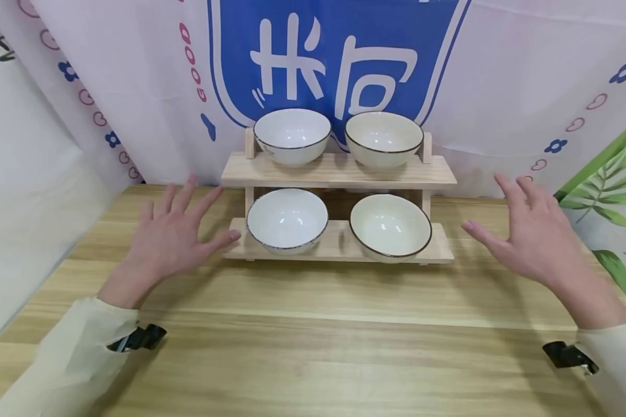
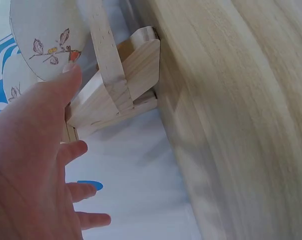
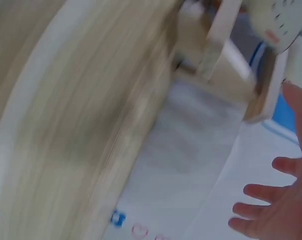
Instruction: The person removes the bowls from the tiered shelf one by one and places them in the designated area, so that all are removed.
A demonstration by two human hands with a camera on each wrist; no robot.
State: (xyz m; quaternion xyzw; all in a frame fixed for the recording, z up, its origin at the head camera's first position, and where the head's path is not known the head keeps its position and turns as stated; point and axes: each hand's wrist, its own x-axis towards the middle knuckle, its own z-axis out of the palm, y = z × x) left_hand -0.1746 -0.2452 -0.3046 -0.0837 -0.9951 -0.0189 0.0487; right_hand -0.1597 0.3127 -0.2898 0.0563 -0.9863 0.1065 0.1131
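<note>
A two-tier wooden rack stands on the table. On its upper tier sit a white bowl at left and a cream bowl at right, both dark-rimmed. Below them are another white bowl and another cream bowl. Left of the rack, my left hand spreads its fingers, the thumb close to the lower shelf's end; whether it touches is unclear. My right hand is held apart from the rack's right side, fingers spread and holding nothing. Twig drawings on a bowl show in the left wrist view.
The wood-grain table extends in front of the rack. Close behind hangs a white printed cloth with a blue sign. Green leaf prints are at the right edge. The right wrist view is blurred.
</note>
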